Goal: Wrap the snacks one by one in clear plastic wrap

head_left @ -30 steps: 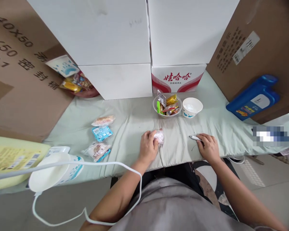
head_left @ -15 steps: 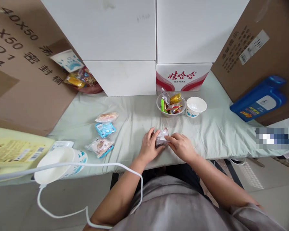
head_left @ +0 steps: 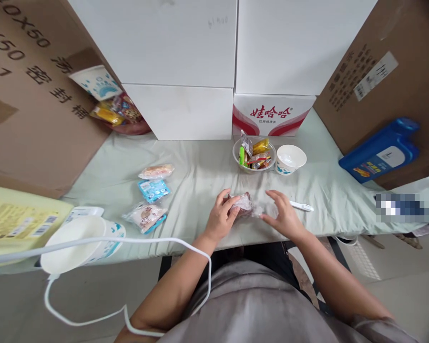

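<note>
My left hand (head_left: 221,215) is closed on a brown snack packet (head_left: 243,204) in crinkled clear plastic, close to the table's front edge. Its fingers lie over the packet's left side. Just right of it, my right hand (head_left: 285,216) has thumb and fingers spread apart, near a loose-looking clear end of the plastic (head_left: 262,209). Whether the thumb touches that plastic is hard to make out. A slim white tool (head_left: 302,206), its exact kind unclear, lies on the cloth beyond my right hand, one end hidden by it.
Wrapped snacks (head_left: 146,215) lie in a column at left. Behind my hands stand a clear bowl (head_left: 236,159) of sweets and a paper cup (head_left: 289,166). A white cable (head_left: 146,240) crosses the left front. White boxes (head_left: 193,112) and a blue bottle (head_left: 382,150) stand farther back.
My right hand has come off the packet, moved right and opened. The white tool now shows on the cloth beside it. My left hand keeps hold of the packet, whose plastic spreads rightward.
</note>
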`<state>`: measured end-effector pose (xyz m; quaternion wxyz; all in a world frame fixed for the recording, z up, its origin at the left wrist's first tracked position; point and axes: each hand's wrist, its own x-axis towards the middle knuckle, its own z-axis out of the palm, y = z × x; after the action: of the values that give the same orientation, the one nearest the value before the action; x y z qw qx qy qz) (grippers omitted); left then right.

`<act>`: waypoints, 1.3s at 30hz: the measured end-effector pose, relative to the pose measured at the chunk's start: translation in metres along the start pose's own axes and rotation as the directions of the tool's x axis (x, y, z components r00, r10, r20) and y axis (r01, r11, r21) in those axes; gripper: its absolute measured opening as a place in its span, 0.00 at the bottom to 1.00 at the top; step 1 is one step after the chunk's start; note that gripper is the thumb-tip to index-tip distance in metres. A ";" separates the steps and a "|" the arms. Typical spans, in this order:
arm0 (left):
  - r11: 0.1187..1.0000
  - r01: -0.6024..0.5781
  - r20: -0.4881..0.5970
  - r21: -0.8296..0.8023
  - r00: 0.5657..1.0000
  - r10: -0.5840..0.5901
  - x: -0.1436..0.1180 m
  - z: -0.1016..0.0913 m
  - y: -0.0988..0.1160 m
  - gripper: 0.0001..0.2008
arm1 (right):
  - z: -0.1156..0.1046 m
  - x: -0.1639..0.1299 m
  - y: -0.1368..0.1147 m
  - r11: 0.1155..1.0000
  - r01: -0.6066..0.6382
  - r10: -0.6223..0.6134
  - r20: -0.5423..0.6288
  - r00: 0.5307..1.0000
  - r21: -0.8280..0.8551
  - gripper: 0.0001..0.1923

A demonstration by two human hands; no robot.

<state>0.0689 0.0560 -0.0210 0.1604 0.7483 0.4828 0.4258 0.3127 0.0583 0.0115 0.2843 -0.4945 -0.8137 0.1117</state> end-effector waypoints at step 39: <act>0.828 0.422 -0.018 -0.370 0.887 -0.461 0.002 -0.018 0.006 0.06 | -0.002 0.002 -0.049 0.970 0.191 -0.211 0.126 0.969 0.152 0.24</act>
<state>0.0587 0.0516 -0.0057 0.3611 0.5508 0.5652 0.4967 0.2763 0.0360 0.0367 0.2695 -0.3792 -0.8681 0.1731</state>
